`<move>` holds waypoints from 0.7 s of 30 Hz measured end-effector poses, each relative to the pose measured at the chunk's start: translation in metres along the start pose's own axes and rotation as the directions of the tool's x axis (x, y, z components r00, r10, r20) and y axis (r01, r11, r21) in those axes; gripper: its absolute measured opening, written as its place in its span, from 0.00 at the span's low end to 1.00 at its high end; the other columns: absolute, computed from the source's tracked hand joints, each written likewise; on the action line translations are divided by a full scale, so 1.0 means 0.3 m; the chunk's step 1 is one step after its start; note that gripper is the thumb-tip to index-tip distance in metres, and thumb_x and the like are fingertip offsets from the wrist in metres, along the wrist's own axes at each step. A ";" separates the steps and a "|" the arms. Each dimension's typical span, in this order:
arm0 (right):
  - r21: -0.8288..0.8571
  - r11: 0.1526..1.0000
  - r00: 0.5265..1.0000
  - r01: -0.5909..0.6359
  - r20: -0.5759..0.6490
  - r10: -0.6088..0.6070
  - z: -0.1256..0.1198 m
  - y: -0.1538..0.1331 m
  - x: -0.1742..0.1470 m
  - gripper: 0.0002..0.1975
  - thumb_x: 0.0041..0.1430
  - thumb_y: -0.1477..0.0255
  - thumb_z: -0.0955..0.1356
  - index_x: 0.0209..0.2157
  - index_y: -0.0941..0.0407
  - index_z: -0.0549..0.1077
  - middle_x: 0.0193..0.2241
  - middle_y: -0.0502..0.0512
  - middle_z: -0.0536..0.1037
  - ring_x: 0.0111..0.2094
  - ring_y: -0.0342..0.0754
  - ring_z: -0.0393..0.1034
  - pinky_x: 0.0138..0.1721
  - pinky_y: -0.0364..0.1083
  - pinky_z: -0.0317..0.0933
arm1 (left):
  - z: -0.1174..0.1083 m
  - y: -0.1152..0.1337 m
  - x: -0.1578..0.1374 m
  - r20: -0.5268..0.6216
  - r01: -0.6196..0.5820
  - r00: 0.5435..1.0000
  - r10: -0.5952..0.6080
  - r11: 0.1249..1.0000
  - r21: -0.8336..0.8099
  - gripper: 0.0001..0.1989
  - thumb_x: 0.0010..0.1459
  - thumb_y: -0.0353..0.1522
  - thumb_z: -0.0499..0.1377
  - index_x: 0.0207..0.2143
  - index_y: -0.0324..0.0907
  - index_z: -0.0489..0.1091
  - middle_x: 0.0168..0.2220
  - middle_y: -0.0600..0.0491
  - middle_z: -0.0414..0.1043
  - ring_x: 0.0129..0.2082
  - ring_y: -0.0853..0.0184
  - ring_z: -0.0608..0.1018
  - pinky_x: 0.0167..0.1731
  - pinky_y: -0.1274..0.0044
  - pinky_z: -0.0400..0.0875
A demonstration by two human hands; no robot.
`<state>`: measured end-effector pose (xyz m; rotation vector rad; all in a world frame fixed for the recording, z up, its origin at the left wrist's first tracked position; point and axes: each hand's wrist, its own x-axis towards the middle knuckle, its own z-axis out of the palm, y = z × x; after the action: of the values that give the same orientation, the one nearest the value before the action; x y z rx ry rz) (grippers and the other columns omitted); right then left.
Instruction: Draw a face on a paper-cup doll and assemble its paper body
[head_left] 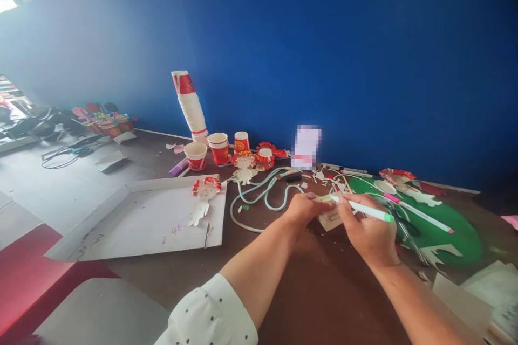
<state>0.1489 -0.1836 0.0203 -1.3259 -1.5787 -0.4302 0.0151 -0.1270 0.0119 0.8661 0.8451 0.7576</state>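
Note:
My right hand [370, 232] is closed around a white marker [366, 209] with a green end, its tip over a small piece of pale card [329, 221]. My left hand [305, 207] pinches that card at its upper left edge. Some pale lines show on the card, though the fingers cover part of it. Just right of my right hand, a white marker with pink ends [421, 214] and a pair of scissors [410, 237] lie on a green round mat [457, 226].
A white cardboard tray [141, 237] on the left bears a cut-out paper figure [202, 205]. Behind it stand red paper cups [219, 148] and a tall leaning cup stack [190, 108]. A pale blue cord [246, 191] curls mid-table. Paper scraps [441, 250] lie right; a blue partition [324, 54] rises behind.

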 end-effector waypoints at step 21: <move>0.008 0.999 0.999 -0.040 0.013 0.040 -0.002 -0.014 0.000 0.07 0.58 0.67 0.67 0.32 0.54 0.76 0.28 0.54 0.79 0.30 0.49 0.74 0.35 0.47 0.67 | 0.001 -0.006 0.000 -0.022 -0.059 0.998 0.060 0.998 0.024 0.20 0.34 0.35 0.75 0.28 0.35 0.73 0.24 0.51 0.73 0.23 0.68 0.73 0.27 0.76 0.67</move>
<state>0.1454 -0.1854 0.0220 -1.3544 -1.5601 -0.3903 0.0157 -0.1278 0.0104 0.9082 0.8531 0.8127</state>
